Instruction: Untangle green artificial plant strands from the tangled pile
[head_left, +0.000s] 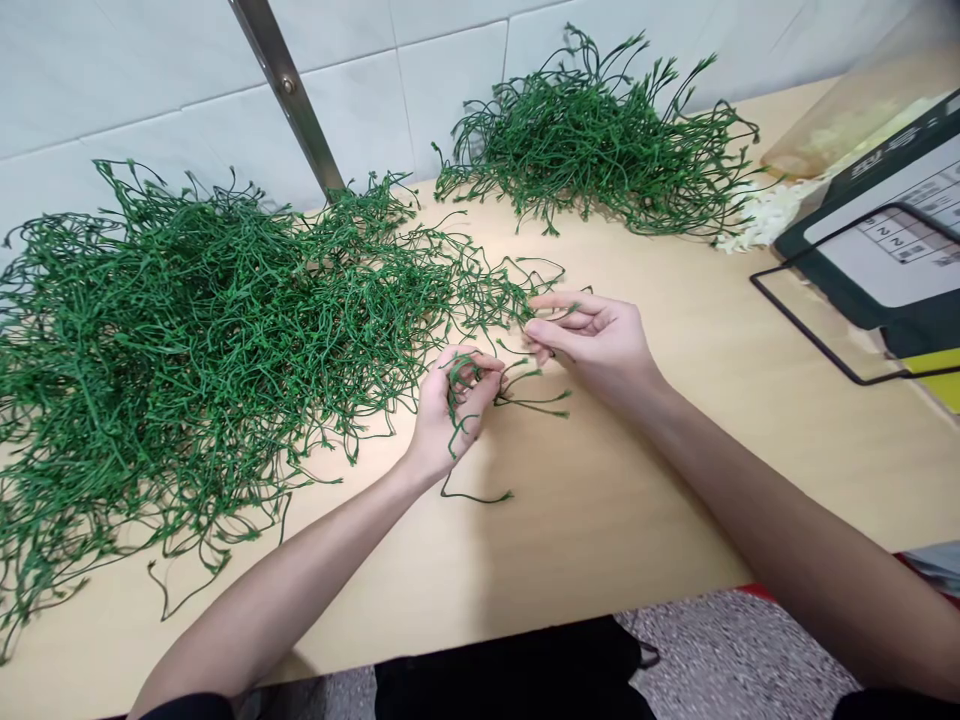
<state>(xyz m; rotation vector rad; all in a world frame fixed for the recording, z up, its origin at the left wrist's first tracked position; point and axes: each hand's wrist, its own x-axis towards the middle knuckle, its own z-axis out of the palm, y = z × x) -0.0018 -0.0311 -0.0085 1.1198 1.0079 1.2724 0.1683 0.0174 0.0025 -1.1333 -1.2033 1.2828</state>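
My left hand is closed around several thin green artificial stems, whose branched tips stick out on both sides of the fingers. Just to its right, my right hand has thumb and fingers pinched together at the edge of the loose green stems. A stem end shows by its fingertips, though the grip itself is partly hidden. A large tangled pile of the same stems spreads over the table to the left. One single stem lies below my left hand.
A second heap of green stems rests against the tiled wall. At right are white plastic pieces, a dark printed box and a black wire frame. A metal post stands behind the wooden table.
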